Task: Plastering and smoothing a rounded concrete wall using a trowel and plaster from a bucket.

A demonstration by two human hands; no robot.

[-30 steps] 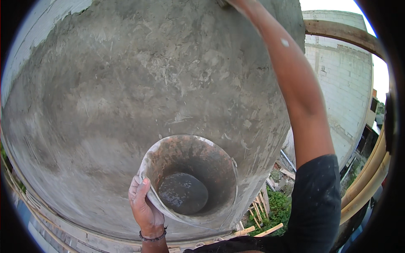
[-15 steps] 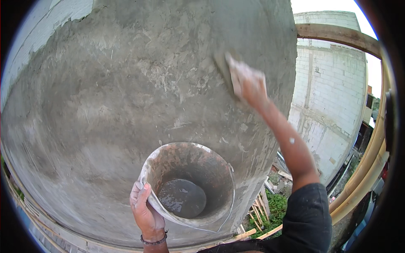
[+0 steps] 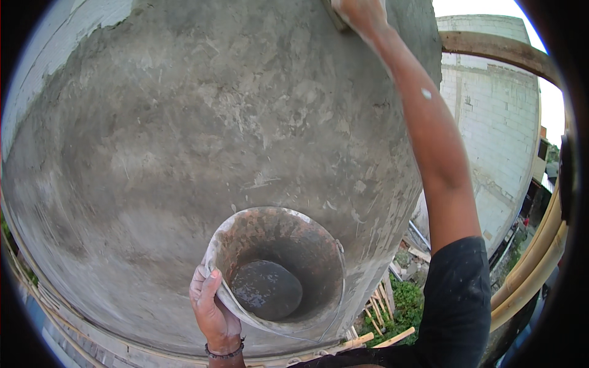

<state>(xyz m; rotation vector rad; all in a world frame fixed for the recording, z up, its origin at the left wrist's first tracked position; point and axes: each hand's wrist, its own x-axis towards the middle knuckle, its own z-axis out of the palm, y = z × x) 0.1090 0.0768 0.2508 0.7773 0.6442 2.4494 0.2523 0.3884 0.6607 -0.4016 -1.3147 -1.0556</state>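
Observation:
My left hand (image 3: pixel 211 302) is closed on the left rim of a mortar-crusted bucket (image 3: pixel 245 219), its thumb over the edge. Wet grey slurry (image 3: pixel 267 289) lies in the bottom of the bucket, which tilts with its mouth toward me. A thin wire handle (image 3: pixel 334 316) hangs along its right side. At the top edge of the view, my right hand (image 3: pixel 363 15) grips a plastering float (image 3: pixel 334 15) against the grey rendered wall (image 3: pixel 184 135). The view's edge cuts off part of that hand and most of the float.
Bare pale blocks (image 3: pixel 73 43) show at the wall's upper left. Beyond its right edge are a wooden beam (image 3: pixel 497 49), bamboo poles (image 3: pixel 531 270) and a white block wall (image 3: pixel 500 122). Rubble and green plants (image 3: pixel 405 300) lie far below.
My right hand has swept the float upward along the wall, to the top edge of the view, and the arm has straightened. My left hand keeps the bucket in nearly the same place.

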